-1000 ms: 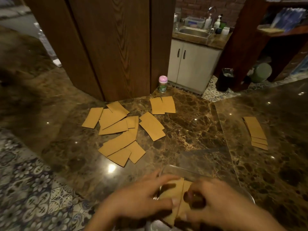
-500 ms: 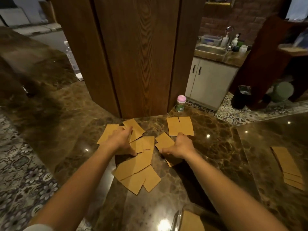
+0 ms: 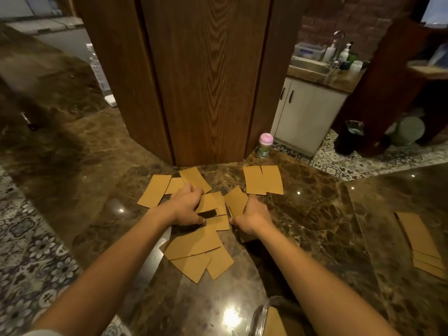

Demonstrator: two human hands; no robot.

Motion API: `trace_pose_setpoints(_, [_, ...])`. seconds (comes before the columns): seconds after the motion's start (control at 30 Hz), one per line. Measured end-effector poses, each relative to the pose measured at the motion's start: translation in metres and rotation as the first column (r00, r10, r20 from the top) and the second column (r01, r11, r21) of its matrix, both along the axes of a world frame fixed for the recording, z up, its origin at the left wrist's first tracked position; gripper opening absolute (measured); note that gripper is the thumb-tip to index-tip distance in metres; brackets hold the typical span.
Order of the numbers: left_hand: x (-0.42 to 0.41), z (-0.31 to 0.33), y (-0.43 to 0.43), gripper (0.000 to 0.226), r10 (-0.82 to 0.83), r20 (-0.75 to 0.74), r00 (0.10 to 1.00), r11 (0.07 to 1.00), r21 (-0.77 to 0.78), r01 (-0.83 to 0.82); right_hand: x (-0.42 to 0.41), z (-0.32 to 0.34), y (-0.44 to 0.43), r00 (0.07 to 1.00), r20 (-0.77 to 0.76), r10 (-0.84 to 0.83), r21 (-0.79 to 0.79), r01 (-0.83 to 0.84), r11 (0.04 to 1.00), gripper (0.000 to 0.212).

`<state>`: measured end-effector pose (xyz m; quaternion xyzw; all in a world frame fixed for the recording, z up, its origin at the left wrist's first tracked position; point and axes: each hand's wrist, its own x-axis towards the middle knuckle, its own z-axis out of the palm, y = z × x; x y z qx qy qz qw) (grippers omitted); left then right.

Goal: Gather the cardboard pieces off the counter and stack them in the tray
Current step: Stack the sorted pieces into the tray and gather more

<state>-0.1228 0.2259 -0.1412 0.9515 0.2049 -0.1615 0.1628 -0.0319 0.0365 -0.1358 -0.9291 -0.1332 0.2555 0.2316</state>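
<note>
left hand (image 3: 186, 207) and right hand (image 3: 252, 214) each curl tight on cardboard pieces (image 3: 194, 243) scattered on the counter (image 3: 315, 214), probably bunching one handful for the glass tray (image 3: 260, 316) at six o'clock, which already holds some.

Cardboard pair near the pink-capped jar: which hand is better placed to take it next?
Right. The right hand, gripping a tilted piece, is just short of that pair; the left hand grips pieces in the middle pile, farther off.
</note>
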Motion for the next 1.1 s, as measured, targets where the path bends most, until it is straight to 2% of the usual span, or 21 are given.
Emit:
trace_pose_setpoints(0.1, [-0.007, 0.000, -0.008, 0.082, 0.004, 0.040, 0.999, 1.000, 0.012, -0.005, -0.006, -0.003, -0.011, 0.993, -0.077, -0.086, 0.201, 0.100, 0.975, 0.076])
trace_pose_setpoints(0.17, [-0.013, 0.002, -0.013, 0.081, 0.039, 0.118, 0.992, 0.999, -0.032, -0.035, -0.007, -0.001, -0.023, 0.980, -0.143, -0.136, 0.323, 0.176, 0.930, 0.073])
trace_pose_setpoints(0.23, [-0.020, 0.012, -0.019, 0.075, 0.105, 0.222, 0.969, 0.983, -0.172, -0.068, -0.006, 0.006, -0.033, 0.965, -0.218, -0.145, 0.441, 0.230, 0.868, 0.067])
trace_pose_setpoints(0.27, [-0.022, 0.019, -0.023, 0.062, 0.157, 0.292, 0.943, 0.951, -0.301, -0.066, -0.006, 0.011, -0.040, 0.956, -0.260, -0.137, 0.501, 0.254, 0.827, 0.065])
trace_pose_setpoints(0.3, [-0.027, 0.029, -0.029, 0.045, 0.261, 0.323, 0.910, 0.872, -0.484, -0.079, -0.008, 0.018, -0.045, 0.945, -0.306, -0.120, 0.555, 0.279, 0.784, 0.061])
trace_pose_setpoints(0.33, [-0.029, 0.039, -0.038, 0.033, 0.377, 0.301, 0.876, 0.738, -0.670, -0.087, -0.008, 0.024, -0.051, 0.933, -0.348, -0.094, 0.608, 0.301, 0.735, 0.058])
trace_pose_setpoints(0.4, [-0.033, 0.055, -0.055, 0.032, 0.524, 0.181, 0.832, 0.390, -0.920, -0.045, -0.014, 0.038, -0.060, 0.907, -0.422, -0.019, 0.688, 0.334, 0.644, 0.053])
trace_pose_setpoints(0.47, [-0.032, 0.071, -0.078, 0.045, 0.593, 0.117, 0.797, 0.161, -0.987, 0.025, -0.021, 0.050, -0.068, 0.890, -0.453, 0.060, 0.748, 0.342, 0.569, 0.044])
trace_pose_setpoints(0.57, [-0.027, 0.089, -0.122, 0.042, 0.638, -0.030, 0.770, -0.151, -0.985, 0.087, -0.032, 0.063, -0.077, 0.920, -0.388, 0.047, 0.805, 0.314, 0.503, 0.029])
trace_pose_setpoints(0.63, [-0.025, 0.097, -0.152, 0.042, 0.614, -0.098, 0.783, -0.282, -0.954, 0.102, -0.037, 0.063, -0.083, 0.973, -0.213, -0.083, 0.817, 0.224, 0.532, 0.037])
trace_pose_setpoints(0.67, [-0.022, 0.099, -0.165, 0.043, 0.607, -0.117, 0.786, -0.325, -0.939, 0.111, -0.037, 0.063, -0.089, 0.984, -0.108, -0.144, 0.796, 0.172, 0.580, 0.050])
trace_pose_setpoints(0.73, [-0.018, 0.102, -0.186, 0.044, 0.604, -0.126, 0.787, -0.360, -0.924, 0.129, -0.039, 0.066, -0.102, 0.976, 0.018, -0.216, 0.739, 0.132, 0.661, 0.071])
trace_pose_setpoints(0.8, [-0.014, 0.105, -0.206, 0.043, 0.631, -0.098, 0.770, -0.301, -0.945, 0.127, -0.040, 0.072, -0.121, 0.970, 0.063, -0.234, 0.754, 0.108, 0.648, 0.073])
trace_pose_setpoints(0.87, [-0.012, 0.106, -0.222, 0.042, 0.644, -0.040, 0.764, -0.212, -0.969, 0.128, -0.043, 0.082, -0.143, 0.966, 0.063, -0.251, 0.798, 0.102, 0.594, 0.075])
trace_pose_setpoints(0.9, [-0.014, 0.106, -0.226, 0.045, 0.644, -0.013, 0.765, -0.177, -0.975, 0.133, -0.046, 0.090, -0.152, 0.966, 0.046, -0.256, 0.817, 0.111, 0.565, 0.070])
trace_pose_setpoints(1.03, [-0.026, 0.117, -0.243, 0.058, 0.644, 0.078, 0.761, -0.069, -0.985, 0.159, -0.059, 0.119, -0.197, 0.949, 0.030, -0.315, 0.859, 0.137, 0.493, 0.023])
trace_pose_setpoints(1.1, [-0.032, 0.122, -0.253, 0.059, 0.640, 0.111, 0.760, -0.050, -0.981, 0.185, -0.064, 0.127, -0.214, 0.935, 0.034, -0.352, 0.859, 0.153, 0.489, 0.021])
